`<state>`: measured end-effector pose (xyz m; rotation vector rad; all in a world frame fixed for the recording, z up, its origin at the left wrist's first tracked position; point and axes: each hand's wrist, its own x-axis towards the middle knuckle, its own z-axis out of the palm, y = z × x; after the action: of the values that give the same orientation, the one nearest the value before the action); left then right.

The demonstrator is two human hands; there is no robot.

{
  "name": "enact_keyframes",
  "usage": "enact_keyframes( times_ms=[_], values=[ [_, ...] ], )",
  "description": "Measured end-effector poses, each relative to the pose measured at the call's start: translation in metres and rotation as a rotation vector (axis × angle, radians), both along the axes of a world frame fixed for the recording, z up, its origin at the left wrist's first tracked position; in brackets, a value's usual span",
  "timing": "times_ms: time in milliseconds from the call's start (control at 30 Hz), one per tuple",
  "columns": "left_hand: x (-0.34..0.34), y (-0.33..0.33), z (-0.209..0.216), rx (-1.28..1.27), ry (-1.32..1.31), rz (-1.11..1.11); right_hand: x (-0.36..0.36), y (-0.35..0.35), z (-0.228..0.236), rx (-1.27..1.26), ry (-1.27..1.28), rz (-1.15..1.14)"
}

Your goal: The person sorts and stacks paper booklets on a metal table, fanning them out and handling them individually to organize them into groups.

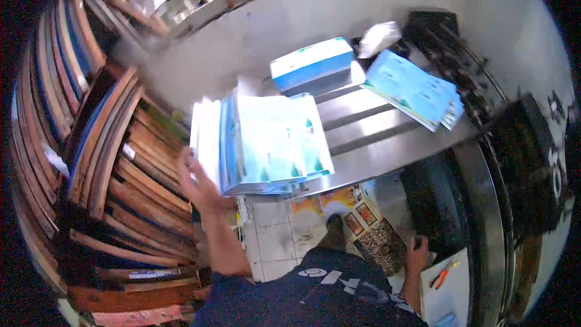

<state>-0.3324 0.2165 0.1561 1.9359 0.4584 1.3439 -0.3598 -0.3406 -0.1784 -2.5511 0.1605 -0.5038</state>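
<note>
On the slatted metal table [357, 136] lies a fanned stack of light blue and white printed sheets [272, 139]. My left hand [198, 183] is at the stack's lower left edge, fingers apart and touching the paper's side. Low on the right, away from the stack, is my right hand [416, 255]. Its fingers are curled, and a small dark spot shows between them that I cannot make out. A smaller fan of blue sheets [411, 88] rests at the table's right. Behind the stack sits a blue and white block of stacked paper or a box [313, 63].
Wooden-framed panels [145, 163] fill racks on the left. A crumpled white bundle [379, 39] lies at the table's back, near dark machine parts [445, 54]. Orange-handled pliers [442, 277] rest on a white surface beside my right hand. A tiled floor [272, 242] shows below.
</note>
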Motion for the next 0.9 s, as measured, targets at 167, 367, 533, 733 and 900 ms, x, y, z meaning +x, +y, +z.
enact_keyframes(
  times_ms=[167, 367, 533, 733, 900],
  values=[
    [-0.019, 0.206, -0.056, -0.745, 0.435, -0.024, 0.149, 0.192, 0.167, 0.764, 0.229, 0.588],
    [0.018, 0.137, -0.095, -0.831, 0.518, -0.429, 0.204, 0.412, 0.254, 0.974, 0.886, 1.190],
    [0.052, 0.092, -0.071, -0.484, 0.615, -0.268, 0.207, 0.487, 0.243, 1.127, 0.906, 1.119],
    [0.080, 0.024, -0.015, -0.554, 0.772, -0.251, 0.241, 0.443, 0.250, 1.529, 1.144, 0.961],
    [0.097, 0.036, -0.047, -0.507, 0.680, -0.232, 0.264, 0.418, 0.236, 1.576, 0.996, 1.064]
  ],
)
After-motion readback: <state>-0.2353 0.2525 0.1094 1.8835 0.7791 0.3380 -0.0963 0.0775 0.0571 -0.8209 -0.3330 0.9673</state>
